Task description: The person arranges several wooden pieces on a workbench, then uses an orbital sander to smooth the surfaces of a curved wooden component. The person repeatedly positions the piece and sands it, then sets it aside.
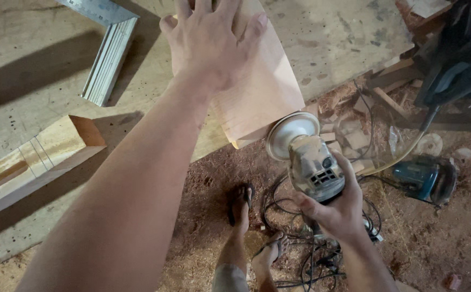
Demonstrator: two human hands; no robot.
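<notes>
My left hand [208, 40] lies flat, fingers spread, on top of a reddish wooden block [262, 92] that overhangs the edge of the workbench [35, 75]. My right hand [338, 211] grips the grey body of an angle grinder [314, 165]. The grinder's round sanding disc [292, 132] presses against the near end face of the block, below the bench edge.
A metal try square [108, 54] lies on the bench at the upper left, and a notched timber piece [35, 159] at the left. On the sawdust floor lie black cables [305, 259], wood offcuts [354, 135] and a blue power tool [424, 178]. My sandalled feet [246, 216] stand below.
</notes>
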